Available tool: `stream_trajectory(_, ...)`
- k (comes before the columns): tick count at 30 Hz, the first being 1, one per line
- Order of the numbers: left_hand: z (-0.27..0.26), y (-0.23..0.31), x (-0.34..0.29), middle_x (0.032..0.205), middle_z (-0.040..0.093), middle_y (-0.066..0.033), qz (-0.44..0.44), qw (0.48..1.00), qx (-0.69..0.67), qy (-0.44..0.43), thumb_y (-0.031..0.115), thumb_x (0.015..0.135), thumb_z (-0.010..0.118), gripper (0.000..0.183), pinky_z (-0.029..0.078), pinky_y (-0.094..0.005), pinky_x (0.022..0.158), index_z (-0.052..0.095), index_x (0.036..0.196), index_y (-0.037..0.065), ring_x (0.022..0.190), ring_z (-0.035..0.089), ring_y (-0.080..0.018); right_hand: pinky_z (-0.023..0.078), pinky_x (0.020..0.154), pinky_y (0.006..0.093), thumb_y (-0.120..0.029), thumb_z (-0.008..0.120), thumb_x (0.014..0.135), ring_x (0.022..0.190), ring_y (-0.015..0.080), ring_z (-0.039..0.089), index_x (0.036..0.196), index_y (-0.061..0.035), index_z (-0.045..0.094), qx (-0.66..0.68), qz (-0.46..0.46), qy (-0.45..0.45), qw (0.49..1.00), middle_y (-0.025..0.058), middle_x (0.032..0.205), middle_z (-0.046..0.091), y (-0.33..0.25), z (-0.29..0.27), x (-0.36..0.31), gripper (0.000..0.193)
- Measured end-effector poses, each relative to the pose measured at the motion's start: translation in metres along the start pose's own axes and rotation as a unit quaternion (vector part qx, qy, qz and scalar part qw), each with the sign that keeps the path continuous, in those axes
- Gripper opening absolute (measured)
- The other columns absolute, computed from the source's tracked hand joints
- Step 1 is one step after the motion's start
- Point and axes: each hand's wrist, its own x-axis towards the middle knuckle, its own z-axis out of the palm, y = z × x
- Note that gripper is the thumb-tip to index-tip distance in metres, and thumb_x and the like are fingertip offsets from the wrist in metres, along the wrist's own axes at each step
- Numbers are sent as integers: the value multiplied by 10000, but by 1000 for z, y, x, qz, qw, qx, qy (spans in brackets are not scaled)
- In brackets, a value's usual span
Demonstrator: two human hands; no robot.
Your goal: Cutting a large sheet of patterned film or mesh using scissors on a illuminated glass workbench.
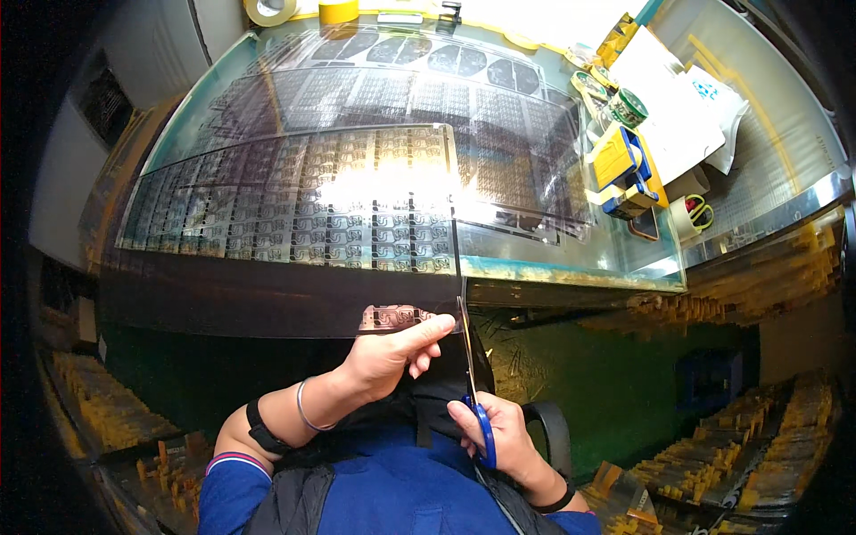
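Observation:
A dark film sheet (259, 290) printed with rows of circuit-like patterns hangs over the near edge of a glass-topped table. My left hand (392, 352) pinches this sheet near its lower right corner, thumb on top. In my right hand (508, 432) is a pair of scissors (482, 428) with blue handles, fingers wrapped round the loops. The long blades point away from me and meet the sheet's right edge, just right of my left thumb. Whether the blades are parted is hard to make out.
More printed films (419, 85) lie across the table. At its right stand a blue and yellow tape dispenser (629, 174), a green tape roll (627, 109), a phone (643, 225) and a cup with green-handled scissors (700, 212). Yellow tape (338, 11) sits at the far edge. Stacked boards flank me.

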Motion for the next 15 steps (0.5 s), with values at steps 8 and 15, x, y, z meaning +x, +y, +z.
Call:
stream_trajectory(8, 2, -3, -1, 556, 552, 5, -4, 1000, 5, -4, 191, 796, 612, 114, 347, -166, 341, 588, 761, 85, 406, 478, -52, 339, 408, 276, -246, 622, 788, 424, 106, 422, 561, -18, 475, -68, -49, 56, 995, 60, 476, 448, 11, 6, 1, 354)
stream_trajectory(15, 7, -10, -6, 557, 547, 6, -25, 1000, 1, -10, 198, 800, 608, 118, 348, -179, 354, 589, 768, 86, 414, 473, -58, 326, 419, 293, -223, 633, 777, 438, 132, 397, 545, -22, 447, -50, -78, 84, 992, 72, 488, 427, 13, 7, 9, 358)
